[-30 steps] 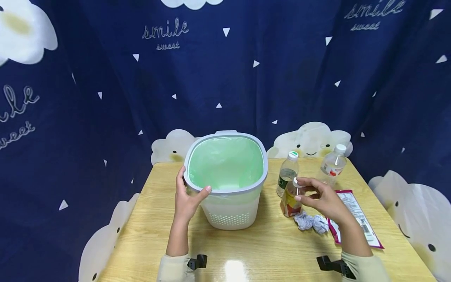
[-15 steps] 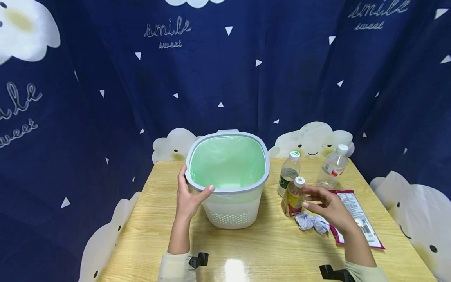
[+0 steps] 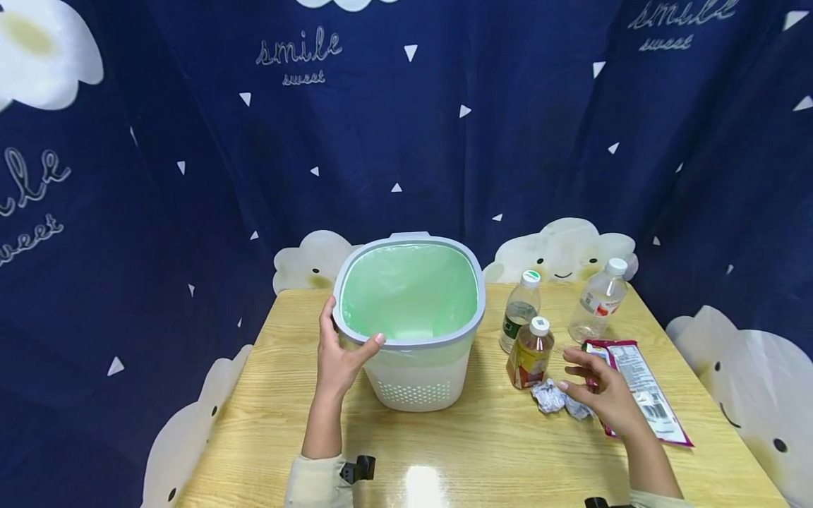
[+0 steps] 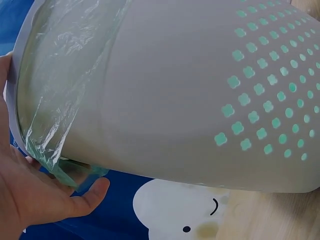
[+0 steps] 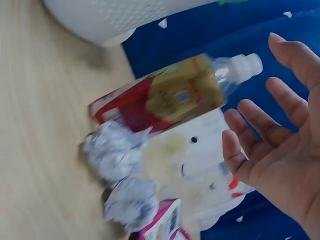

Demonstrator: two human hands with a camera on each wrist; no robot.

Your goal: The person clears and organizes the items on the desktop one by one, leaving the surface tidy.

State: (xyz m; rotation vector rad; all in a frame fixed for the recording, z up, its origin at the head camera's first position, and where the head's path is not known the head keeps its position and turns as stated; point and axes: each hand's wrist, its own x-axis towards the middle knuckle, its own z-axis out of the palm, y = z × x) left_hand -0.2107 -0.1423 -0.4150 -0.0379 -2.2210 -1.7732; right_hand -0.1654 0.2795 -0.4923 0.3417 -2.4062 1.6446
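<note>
A white trash bin (image 3: 416,381) with a grey-lilac rim and a green liner bag (image 3: 406,293) stands on the table. My left hand (image 3: 336,360) holds its left front corner at the rim, thumb along the front; the left wrist view shows the bag's folded edge (image 4: 65,115) near the fingers. My right hand (image 3: 600,391) hovers with nothing in it, fingers spread and slightly bent. To its left an upright drink bottle (image 3: 530,356) with a red and yellow label stands apart from the fingers. Crumpled paper balls (image 5: 120,152) lie at the bottle's base, one partly behind my right hand in the head view.
A clear water bottle with a green cap (image 3: 521,310) stands behind the drink bottle. Another clear bottle (image 3: 597,303) stands at the back right. A flat pink-edged snack packet (image 3: 648,395) lies at the right. A blue curtain (image 3: 381,127) hangs behind the table (image 3: 286,423).
My right hand has let go of the drink bottle's cap and drawn back right and toward me. The bottle stays upright in place. My left hand keeps its hold on the bin.
</note>
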